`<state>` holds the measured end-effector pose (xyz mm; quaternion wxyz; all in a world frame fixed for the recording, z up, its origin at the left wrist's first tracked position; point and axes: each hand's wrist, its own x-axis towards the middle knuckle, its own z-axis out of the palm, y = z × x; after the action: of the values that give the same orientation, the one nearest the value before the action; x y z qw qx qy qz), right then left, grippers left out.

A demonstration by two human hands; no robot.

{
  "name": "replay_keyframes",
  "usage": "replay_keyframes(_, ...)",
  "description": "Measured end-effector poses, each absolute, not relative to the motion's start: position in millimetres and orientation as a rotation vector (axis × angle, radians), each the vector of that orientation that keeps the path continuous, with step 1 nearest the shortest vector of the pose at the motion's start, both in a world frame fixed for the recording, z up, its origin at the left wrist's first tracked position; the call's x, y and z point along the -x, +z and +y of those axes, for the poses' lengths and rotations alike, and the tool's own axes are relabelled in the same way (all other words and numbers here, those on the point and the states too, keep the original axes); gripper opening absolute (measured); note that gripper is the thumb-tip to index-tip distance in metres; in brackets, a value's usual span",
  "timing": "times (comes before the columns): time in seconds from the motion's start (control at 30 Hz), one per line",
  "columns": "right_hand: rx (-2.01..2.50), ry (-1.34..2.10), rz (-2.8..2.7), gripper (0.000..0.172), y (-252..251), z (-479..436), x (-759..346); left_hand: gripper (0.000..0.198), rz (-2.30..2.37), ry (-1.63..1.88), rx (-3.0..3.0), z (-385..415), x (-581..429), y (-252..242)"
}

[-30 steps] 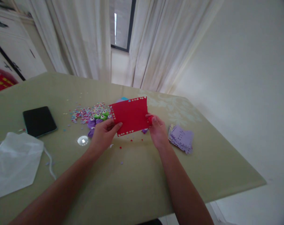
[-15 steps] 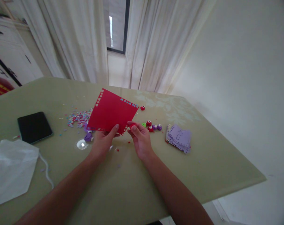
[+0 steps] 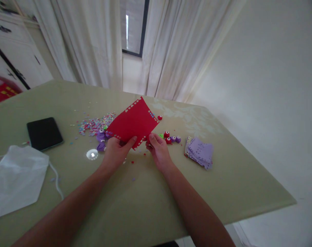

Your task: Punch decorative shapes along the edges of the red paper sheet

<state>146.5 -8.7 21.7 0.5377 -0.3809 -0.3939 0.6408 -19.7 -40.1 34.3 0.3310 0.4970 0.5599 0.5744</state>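
My left hand [image 3: 117,151] pinches the lower edge of a red sheet of paper [image 3: 134,121] between thumb and fingers. Small shaped holes run along several of the sheet's edges. At its lower right corner, my right hand [image 3: 158,149] is closed on a small red craft punch, mostly hidden by the fingers. Just beyond that hand lie red punches [image 3: 166,134], purple punches [image 3: 178,139] and a green one [image 3: 161,136]. More purple punches [image 3: 101,136] sit left of my left hand, beside a heap of colourful paper confetti [image 3: 96,125].
A stack of punched purple paper [image 3: 200,151] lies to the right on the table [image 3: 235,192]. On the left are a black tablet or phone [image 3: 44,133] and a white face mask [image 3: 19,178] with its cord. A clear round piece [image 3: 92,154] lies near my left wrist.
The red paper has turned clockwise in my hands and now bends a little. My right hand stays at its corner with the punch. The whole view has shifted slightly.
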Motion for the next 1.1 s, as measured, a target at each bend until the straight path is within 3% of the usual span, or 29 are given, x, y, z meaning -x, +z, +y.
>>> replay_keyframes(0.27, 0.916, 1.463, -1.002, 0.053, 26.5, -4.9, -153.8, 0.033, 1.418, 1.504, -1.313, -39.4, 20.7, 32.8)
replay_keyframes(0.67, 0.970, 1.583, -0.948, 0.054, 33.5, -9.9, -151.9, 0.050, 1.285, 1.501, -1.211, -35.3, 20.8, 25.9)
replay_keyframes(1.1, 0.988, 1.586, -0.999, 0.053, 31.0, -10.8, -151.1, 0.045, 1.271, 1.500, -1.216, -35.3, 20.0, 24.7)
